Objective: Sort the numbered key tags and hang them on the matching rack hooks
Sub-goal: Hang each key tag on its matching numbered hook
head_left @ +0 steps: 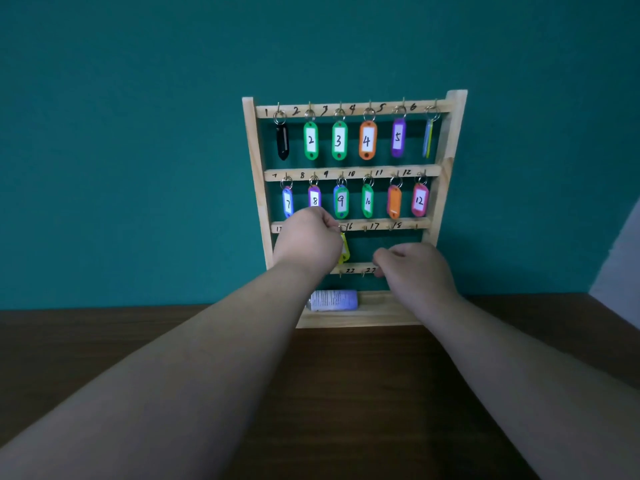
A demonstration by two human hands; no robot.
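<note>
Head view: the left hand [308,239] pinches a yellow tag [344,250] at the third rail [381,224] of the rack [454,133].

Thumb and fingertips close on the tag's ring end, probably to steer the thin metal loop onto the small hook just left of the inked 16. The glossy oblong plastic body hangs edge-on below, so its number cannot be read. The right hand [417,268] hovers lower, fingers curled before the fourth rail [353,268]; whether it holds anything I cannot tell. Twelve hung tags [367,140] of bright plastic, most showing white paper inserts, fill the two upper rails under handwritten numbers. The rack is pale bare wood, standing against a matte teal wall [138,133]. A small labelled cylinder [334,300] lies on its base ledge, above the dark grained table [346,393].
</note>
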